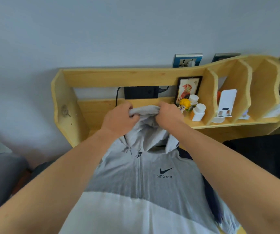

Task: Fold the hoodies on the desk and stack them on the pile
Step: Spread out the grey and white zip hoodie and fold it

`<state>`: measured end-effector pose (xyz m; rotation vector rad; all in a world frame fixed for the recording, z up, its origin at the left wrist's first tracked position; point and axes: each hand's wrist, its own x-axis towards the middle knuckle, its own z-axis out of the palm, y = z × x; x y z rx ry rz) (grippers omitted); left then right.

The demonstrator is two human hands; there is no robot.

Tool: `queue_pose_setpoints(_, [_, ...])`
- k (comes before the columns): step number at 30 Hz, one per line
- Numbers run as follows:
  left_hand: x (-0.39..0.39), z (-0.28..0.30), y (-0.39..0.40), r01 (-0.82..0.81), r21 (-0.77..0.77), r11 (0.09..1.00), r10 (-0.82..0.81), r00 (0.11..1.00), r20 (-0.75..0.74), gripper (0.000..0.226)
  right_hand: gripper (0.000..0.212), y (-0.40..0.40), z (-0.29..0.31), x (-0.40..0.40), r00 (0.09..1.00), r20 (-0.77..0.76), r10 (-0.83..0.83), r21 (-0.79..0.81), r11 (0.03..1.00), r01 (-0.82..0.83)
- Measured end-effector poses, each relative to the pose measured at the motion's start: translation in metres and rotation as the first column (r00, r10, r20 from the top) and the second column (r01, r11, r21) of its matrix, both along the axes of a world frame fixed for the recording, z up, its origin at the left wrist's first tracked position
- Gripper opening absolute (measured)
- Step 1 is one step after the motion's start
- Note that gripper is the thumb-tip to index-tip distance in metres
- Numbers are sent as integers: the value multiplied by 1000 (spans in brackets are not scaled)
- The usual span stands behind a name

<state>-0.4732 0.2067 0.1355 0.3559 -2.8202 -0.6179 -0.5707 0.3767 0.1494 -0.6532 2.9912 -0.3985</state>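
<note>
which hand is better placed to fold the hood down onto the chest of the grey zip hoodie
Neither clearly: left hand and right hand both grip the top edge of the hood of the grey zip hoodie, level and evenly spaced about the zip, so probably both fold together.

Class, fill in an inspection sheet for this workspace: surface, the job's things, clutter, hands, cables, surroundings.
Surface: wooden shelf unit behind; desk mostly hidden under cloth.
Job's things: grey zip hoodie front-up, hood raised; dark garment beneath.
Clutter: framed picture, two white bottles, white stand.
Hands: left hand and right hand grip the hood's top edge.
Cables: black cable from black box.
Surroundings: wall sockets, grey wall.
</note>
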Motion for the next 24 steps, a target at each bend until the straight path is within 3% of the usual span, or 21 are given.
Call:
queue_pose_setpoints(2, [1, -4, 4, 41, -191, 981, -20, 994, 107, 39, 10, 2, 5, -1, 999, 22, -35, -55, 998, 36])
queue_pose_setpoints(3, [0, -7, 4, -16, -258, 966, 47, 992, 117, 38, 9, 2, 7, 1, 1000, 29, -7, -60, 998, 9])
queue_pose_setpoints(5, [-5, -9, 3, -268, -180, 947, 278, 960, 33, 17, 9, -3, 9, 14, 991, 61, 116, -86, 990, -110])
queue_pose_setpoints(6, [-7, -7, 4, -386, -99, 917, 389, 921, 11, 7, 20, -7, 8, 24, 978, 83, 191, -116, 977, -181])
queue_pose_setpoints(8, [-13, -7, 7, -501, -4, 865, 501, 865, -31, 3, 34, -16, 2, 45, 955, 112, 276, -139, 955, -260])
queue_pose_setpoints(10, [-17, -8, 7, -470, 38, 882, 472, 879, -64, 5, 33, -18, -2, 50, 977, 36, 208, -78, 976, -205])
queue_pose_setpoints(12, [-12, -7, 5, -311, 16, 950, 312, 950, -35, 7, 17, -11, -3, 33, 995, -91, 46, -38, 998, -49])
queue_pose_setpoints(14, [-1, -7, 3, -58, -100, 993, 57, 998, -17, 14, 8, 3, -3, 11, 978, -160, -132, -70, 990, 122])
queue_pose_setpoints(16, [11, -9, 4, 85, -250, 965, -110, 990, -85, 21, 11, 11, -7, -6, 949, -186, -254, -135, 963, 232])
queue_pose_setpoints(19, [22, -11, 7, 43, -331, 943, -118, 970, -210, 26, 10, 6, -14, -12, 937, -171, -304, -223, 938, 264])
queue_pose_setpoints(22, [23, -19, -5, -71, -424, 903, 0, 986, -164, 40, 11, -1, -21, -14, 950, -172, -262, -217, 950, 223])
queue_pose_setpoints(24, [27, -20, -12, -114, -401, 909, 47, 984, -173, 40, 15, 0, -21, -14, 953, -193, -232, -239, 953, 184])
